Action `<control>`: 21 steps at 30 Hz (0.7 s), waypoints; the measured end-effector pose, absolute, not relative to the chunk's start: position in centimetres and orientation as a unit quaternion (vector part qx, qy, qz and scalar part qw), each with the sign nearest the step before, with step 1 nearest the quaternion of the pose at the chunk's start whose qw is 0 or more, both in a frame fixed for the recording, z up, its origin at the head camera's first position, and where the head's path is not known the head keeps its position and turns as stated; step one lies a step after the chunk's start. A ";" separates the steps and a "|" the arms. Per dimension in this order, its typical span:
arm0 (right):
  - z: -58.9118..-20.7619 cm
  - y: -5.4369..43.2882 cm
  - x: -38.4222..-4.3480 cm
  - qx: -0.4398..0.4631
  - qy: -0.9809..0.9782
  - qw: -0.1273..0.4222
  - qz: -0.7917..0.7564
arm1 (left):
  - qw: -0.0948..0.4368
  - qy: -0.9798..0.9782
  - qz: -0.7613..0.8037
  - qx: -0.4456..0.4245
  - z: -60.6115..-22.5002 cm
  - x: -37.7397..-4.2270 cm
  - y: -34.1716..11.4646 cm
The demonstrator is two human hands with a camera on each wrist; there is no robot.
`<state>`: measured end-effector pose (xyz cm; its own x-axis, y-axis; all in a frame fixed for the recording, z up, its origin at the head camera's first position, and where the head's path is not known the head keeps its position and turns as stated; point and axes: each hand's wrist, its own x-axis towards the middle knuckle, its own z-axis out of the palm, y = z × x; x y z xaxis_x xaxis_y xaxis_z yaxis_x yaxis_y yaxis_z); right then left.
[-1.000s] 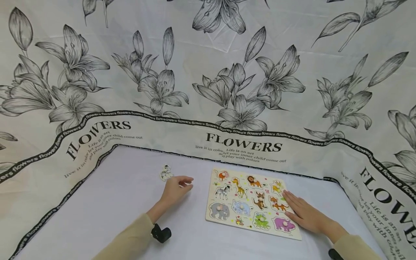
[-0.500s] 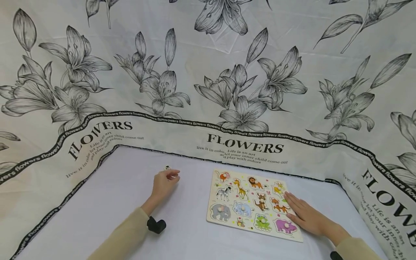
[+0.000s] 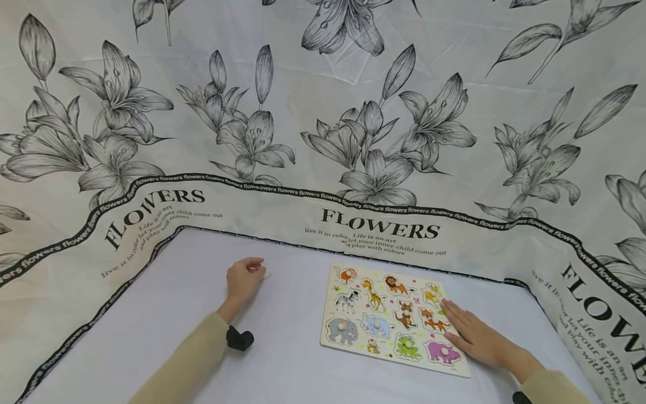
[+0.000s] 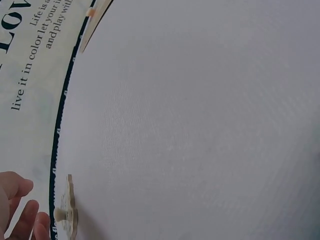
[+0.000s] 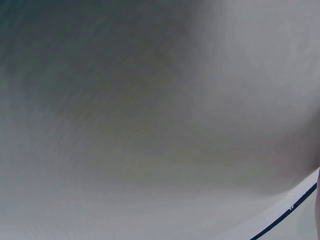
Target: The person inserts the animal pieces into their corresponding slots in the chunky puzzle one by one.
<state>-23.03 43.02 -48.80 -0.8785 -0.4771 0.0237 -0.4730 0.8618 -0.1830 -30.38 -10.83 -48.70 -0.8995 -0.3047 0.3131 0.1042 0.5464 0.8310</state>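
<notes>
My left hand is at a small black-and-white knobbed puzzle piece, which the fingers partly cover in the head view. In the left wrist view the piece appears edge-on, its pale knob toward the loosely bent fingers. A narrow gap shows there between fingertips and knob. To the right lies a wooden animal puzzle board; several of its animals carry round knobs. With fingers extended, my right hand rests at the board's right edge. The right wrist view shows mostly blurred cloth.
A white cloth covers the table. Behind it and at the sides rises a flower-printed curtain with black trim. A corner of the board shows at the top of the left wrist view.
My left hand has moved leftward and slightly away from me, back over the black-and-white puzzle piece, which was fully visible beside it earlier. The right hand has stayed at the board.
</notes>
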 end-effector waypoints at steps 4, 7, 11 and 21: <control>-48.7 42.9 -22.9 -0.244 0.965 0.013 -0.094 | 0.209 -0.856 -0.468 0.064 -48.9 -30.8 -11.3; -48.6 42.8 -22.8 -0.245 0.965 0.011 -0.096 | 0.209 -0.859 -0.463 0.064 -49.0 -31.1 -11.5; -48.6 42.9 -22.7 -0.246 0.965 0.008 -0.094 | 0.200 -0.862 -0.459 0.076 -49.2 -31.6 -11.5; -48.8 43.0 -23.0 -0.242 0.966 0.017 -0.092 | 0.180 -0.868 -0.452 0.099 -49.4 -32.0 -11.5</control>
<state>-23.01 43.04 -48.77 -0.8823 -0.4706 0.0120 -0.4645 0.8661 -0.1849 -32.03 -11.49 -49.39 -0.9156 -0.3343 0.2235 -0.0084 0.5716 0.8205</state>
